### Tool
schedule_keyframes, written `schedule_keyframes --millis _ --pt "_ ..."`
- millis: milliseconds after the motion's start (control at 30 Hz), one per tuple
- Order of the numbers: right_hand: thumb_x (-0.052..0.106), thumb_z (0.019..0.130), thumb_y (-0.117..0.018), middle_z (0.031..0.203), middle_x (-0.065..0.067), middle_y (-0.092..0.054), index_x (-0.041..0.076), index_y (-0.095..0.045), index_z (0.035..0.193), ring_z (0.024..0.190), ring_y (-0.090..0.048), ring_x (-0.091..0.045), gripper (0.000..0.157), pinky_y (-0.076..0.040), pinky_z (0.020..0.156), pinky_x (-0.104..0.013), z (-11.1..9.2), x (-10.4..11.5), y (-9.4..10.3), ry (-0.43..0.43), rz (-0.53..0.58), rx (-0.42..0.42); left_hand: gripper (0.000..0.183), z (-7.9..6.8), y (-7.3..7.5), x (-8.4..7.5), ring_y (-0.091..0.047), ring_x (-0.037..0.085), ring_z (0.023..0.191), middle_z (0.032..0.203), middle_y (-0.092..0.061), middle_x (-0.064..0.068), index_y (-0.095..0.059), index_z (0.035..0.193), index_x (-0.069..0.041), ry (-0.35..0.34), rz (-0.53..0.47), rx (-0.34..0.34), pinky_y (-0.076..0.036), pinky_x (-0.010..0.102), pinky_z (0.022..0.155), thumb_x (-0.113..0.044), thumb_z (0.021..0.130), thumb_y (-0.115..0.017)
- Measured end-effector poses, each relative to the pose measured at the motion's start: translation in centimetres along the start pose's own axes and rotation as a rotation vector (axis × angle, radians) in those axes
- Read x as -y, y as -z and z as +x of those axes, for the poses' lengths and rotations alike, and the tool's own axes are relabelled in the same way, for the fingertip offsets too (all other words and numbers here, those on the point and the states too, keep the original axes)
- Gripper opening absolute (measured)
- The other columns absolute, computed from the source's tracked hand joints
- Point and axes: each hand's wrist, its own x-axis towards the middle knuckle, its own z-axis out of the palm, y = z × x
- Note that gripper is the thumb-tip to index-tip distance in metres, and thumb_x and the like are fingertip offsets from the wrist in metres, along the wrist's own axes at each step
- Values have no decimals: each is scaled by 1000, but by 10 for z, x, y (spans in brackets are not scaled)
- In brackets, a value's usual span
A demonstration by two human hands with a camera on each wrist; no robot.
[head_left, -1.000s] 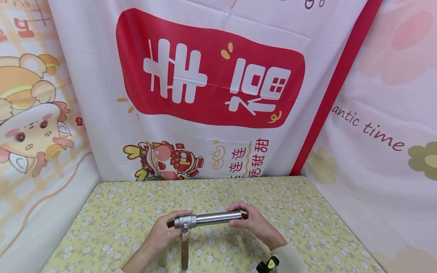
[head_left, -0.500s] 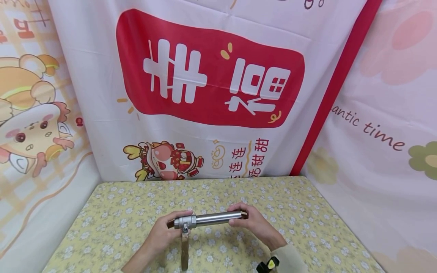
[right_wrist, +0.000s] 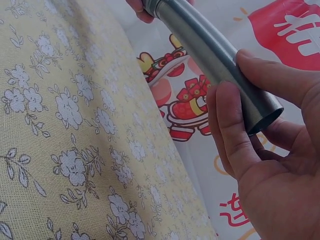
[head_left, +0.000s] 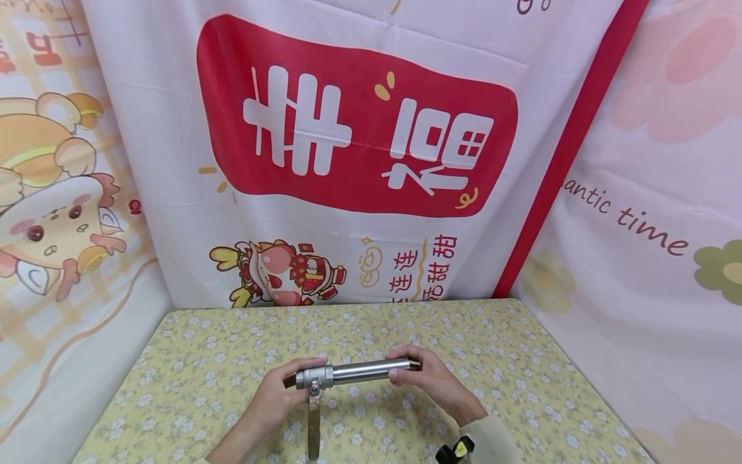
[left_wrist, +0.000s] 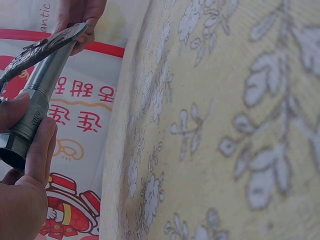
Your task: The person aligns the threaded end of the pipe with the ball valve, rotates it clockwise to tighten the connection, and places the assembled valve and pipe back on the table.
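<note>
A metal ball valve (head_left: 315, 377) is joined in line with a smooth steel pipe (head_left: 368, 371), held almost level above the table. From the valve a brown lever handle (head_left: 313, 428) points toward me; in the left wrist view the handle (left_wrist: 42, 50) has a wrinkled, wrapped look. My left hand (head_left: 277, 394) grips the valve body at its left end, thumb and fingers on opposite sides. At the other end my right hand (head_left: 431, 377) holds the pipe between thumb and fingers. The right wrist view shows the pipe's hollow end (right_wrist: 265, 121) within that hand.
A yellow cloth with white flowers covers the table (head_left: 232, 348). Behind it hangs a white and red printed curtain (head_left: 359, 258), with further printed curtains at the left (head_left: 52, 258) and right (head_left: 626, 309). A black band with a yellow patch (head_left: 455, 450) is at my right sleeve.
</note>
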Motion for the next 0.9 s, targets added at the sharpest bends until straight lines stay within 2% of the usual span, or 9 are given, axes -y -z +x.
schedule_keyframes --millis 267,500,900 --pt "19 104 -76 128 -21 -71 -6 -65 139 98 -73 -15 44 -61 99 -49 1 0 1 10 -22 -5 52 0 -1 0 -67 24 110 151 -63 25 -68 146 -3 15 -16 -1 -62 30 80 -4 95 -79" --pt "23 105 -76 118 -14 -75 -5 -68 136 96 -73 -17 43 -62 96 -47 2 -1 0 9 -41 -16 52 0 -1 0 -67 24 109 152 -62 25 -68 146 -3 21 -27 0 -62 31 78 -2 95 -78" --pt "27 105 -75 118 -17 -75 -3 -70 134 95 -74 -18 41 -63 95 -44 3 -1 -1 -12 -45 -44 52 1 -1 0 -67 24 111 151 -63 25 -68 146 -2 10 -30 10 -61 31 78 -2 95 -77"
